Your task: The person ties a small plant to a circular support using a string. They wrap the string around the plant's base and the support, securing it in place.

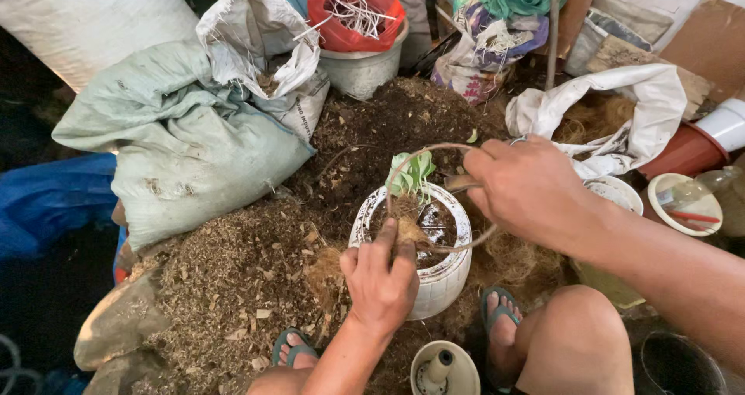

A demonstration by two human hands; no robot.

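Head view, single entry.

Item 1: white plastic pot (434, 278), round, soiled, standing upright on the ground between the person's feet and a mound of dark soil (403, 119). Filled with dark potting mix and a tuft of brown coconut fibre (405, 223). A small green-leaved plant (413, 171) stands at the far rim of the pot.

Item 2: left hand (380, 282), fingers bent down over the near rim, fingertips pressing the fibre inside the pot; not clenched.

Item 3: right hand (528, 189), above the pot's right side, thumb and fingers pinched on a thin curved wire (434, 148) that arcs over the plant and loops back under the hand.

Item 4: surroundings. Pile of wood shavings and husk (233, 278) left of the pot. Grey-green sack (186, 143) lying behind it; open white sack (256, 38) upright beyond. Grey bucket (361, 69) lined with a red bag of white sticks. Open white sack of fibre (621, 112) at right. Terracotta-coloured pot (687, 153) on its side at the right edge. Second white pot (617, 193) just behind the right wrist. Teal sandals (497, 310) on both feet.
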